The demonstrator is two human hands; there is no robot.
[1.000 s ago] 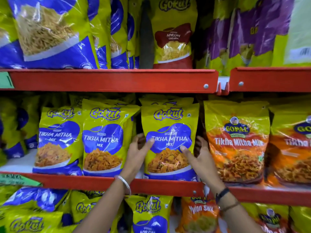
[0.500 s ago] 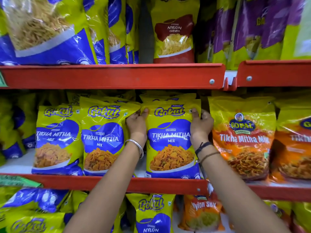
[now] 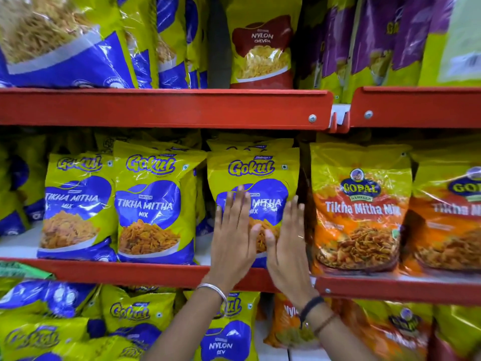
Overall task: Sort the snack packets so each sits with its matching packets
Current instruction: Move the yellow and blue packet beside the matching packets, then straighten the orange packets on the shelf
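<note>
Red metal shelves [image 3: 161, 108] cross the whole frame in three tiers, all packed with snack bags. On the middle tier, left of centre, stand two yellow-and-blue Gokul Tikha Mitha Mix packets [image 3: 153, 204], upright and side by side; to the right of centre stand orange-and-yellow Gopal Tikha Mitha Mix packets [image 3: 359, 207]. Between these groups, at the centre of the frame, a third Gokul Tikha Mitha packet [image 3: 253, 168] stands upright, just beside its matching neighbours. Above it, on the top tier, a red-and-yellow Nylon Chevda packet [image 3: 261, 48] sits between blue and purple bags. The left hand [image 3: 235, 238] and right hand [image 3: 287, 246] lie flat and spread against the centre packet's lower front, fingers pointing up, thumbs nearly meeting, clasping nothing.
</note>
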